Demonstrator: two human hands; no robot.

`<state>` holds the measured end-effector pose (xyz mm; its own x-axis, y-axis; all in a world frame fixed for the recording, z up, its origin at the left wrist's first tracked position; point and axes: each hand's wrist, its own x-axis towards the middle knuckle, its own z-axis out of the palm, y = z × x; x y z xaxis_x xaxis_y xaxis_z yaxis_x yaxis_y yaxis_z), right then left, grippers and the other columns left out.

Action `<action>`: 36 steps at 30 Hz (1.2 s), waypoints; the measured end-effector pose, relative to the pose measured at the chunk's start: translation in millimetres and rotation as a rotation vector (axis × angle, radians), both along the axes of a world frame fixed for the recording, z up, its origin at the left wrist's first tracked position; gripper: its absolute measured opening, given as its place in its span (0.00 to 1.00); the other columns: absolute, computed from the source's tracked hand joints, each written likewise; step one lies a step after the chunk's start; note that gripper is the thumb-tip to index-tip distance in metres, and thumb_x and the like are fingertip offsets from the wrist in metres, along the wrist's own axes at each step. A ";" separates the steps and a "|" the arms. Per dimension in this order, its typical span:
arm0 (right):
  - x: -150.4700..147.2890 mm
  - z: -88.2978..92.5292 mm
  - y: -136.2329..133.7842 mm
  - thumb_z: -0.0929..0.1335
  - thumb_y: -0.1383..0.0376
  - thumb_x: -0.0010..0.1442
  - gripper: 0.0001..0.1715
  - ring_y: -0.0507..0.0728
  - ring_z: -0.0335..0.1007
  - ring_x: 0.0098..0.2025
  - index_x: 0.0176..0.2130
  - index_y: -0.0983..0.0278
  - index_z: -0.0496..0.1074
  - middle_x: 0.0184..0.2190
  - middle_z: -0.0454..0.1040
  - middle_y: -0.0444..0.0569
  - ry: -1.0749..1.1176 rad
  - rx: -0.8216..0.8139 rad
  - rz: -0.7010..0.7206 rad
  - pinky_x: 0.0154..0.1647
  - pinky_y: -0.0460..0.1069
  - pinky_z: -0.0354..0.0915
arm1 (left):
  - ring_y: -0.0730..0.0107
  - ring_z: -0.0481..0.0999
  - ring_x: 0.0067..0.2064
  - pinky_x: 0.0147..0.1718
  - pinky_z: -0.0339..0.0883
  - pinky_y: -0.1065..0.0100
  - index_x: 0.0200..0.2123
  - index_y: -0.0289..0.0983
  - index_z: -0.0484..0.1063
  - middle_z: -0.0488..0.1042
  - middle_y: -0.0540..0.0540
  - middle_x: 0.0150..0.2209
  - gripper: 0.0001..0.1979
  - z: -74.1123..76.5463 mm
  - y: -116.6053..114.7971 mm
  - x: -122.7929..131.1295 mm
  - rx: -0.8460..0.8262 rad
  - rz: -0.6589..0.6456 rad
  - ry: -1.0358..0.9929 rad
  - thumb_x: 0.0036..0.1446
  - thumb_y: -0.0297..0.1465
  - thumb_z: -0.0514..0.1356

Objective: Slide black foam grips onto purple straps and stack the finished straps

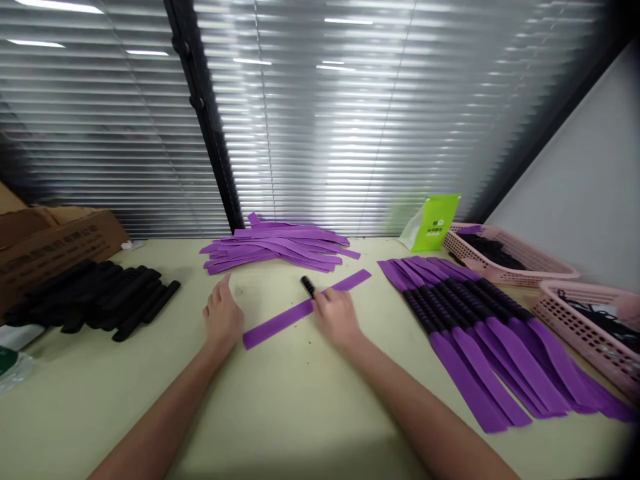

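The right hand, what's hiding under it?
A purple strip shows on both sides of the right hand, and a black rod pokes partly out. The hand covers the rest.

The strip is showing plain purple, the tube black; the bag is showing lime green, the baskets pink, the table pale greenish-yellow.

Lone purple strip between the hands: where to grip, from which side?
I'd pinch the purple strip at its near-left end, across the width, coming from the left with the left hand. That end is free and close to the hand; the strip looks narrow and flat. The right hand, gripping a black tube, covers its middle.
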<state>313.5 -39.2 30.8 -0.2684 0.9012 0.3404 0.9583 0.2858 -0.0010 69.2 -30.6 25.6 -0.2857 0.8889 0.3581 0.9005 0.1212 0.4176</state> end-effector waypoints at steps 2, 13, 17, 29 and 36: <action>-37.3 -6.9 -19.1 0.60 0.66 0.65 0.13 0.57 0.67 0.35 0.45 0.65 0.70 0.35 0.72 0.53 0.020 -0.010 0.148 0.39 0.53 0.57 | 0.48 0.59 0.59 0.53 0.58 0.46 0.65 0.35 0.44 0.58 0.35 0.61 0.34 -1.2 -3.8 3.3 -0.043 0.024 0.059 0.55 0.20 0.46; -53.4 -10.9 -19.6 0.61 0.70 0.64 0.13 0.58 0.69 0.37 0.46 0.66 0.71 0.35 0.73 0.55 -0.007 -0.106 0.177 0.42 0.54 0.57 | 0.49 0.60 0.59 0.53 0.57 0.45 0.67 0.43 0.43 0.56 0.36 0.63 0.31 -20.3 -15.3 21.1 0.023 -0.092 0.515 0.62 0.23 0.43; 5.6 -3.6 20.6 0.60 0.71 0.64 0.14 0.59 0.68 0.39 0.45 0.67 0.71 0.36 0.73 0.57 -0.036 -0.188 -0.093 0.42 0.54 0.55 | 0.47 0.60 0.60 0.53 0.56 0.43 0.67 0.45 0.43 0.58 0.35 0.63 0.32 -23.2 -14.1 17.6 0.047 -0.107 0.583 0.61 0.20 0.43; 101.9 -7.0 89.0 0.57 0.76 0.62 0.19 0.64 0.67 0.43 0.40 0.71 0.74 0.40 0.71 0.62 -0.095 -0.133 -0.534 0.43 0.56 0.52 | 0.49 0.60 0.60 0.53 0.55 0.43 0.66 0.46 0.47 0.58 0.36 0.62 0.32 -21.4 -14.3 17.7 -0.005 -0.116 0.557 0.60 0.19 0.41; 83.2 -10.6 74.9 0.60 0.68 0.65 0.15 0.64 0.67 0.44 0.45 0.66 0.73 0.40 0.72 0.59 -0.005 -0.048 -0.489 0.43 0.56 0.54 | 0.52 0.61 0.59 0.53 0.56 0.45 0.65 0.45 0.51 0.59 0.38 0.62 0.32 -22.8 -6.3 14.6 0.002 -0.144 0.498 0.59 0.18 0.42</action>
<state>396.7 35.7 20.3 0.1882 0.9368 0.2951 0.9803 -0.1974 0.0016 83.7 -36.8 2.8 0.0453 0.9060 0.4209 0.9976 -0.0192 -0.0660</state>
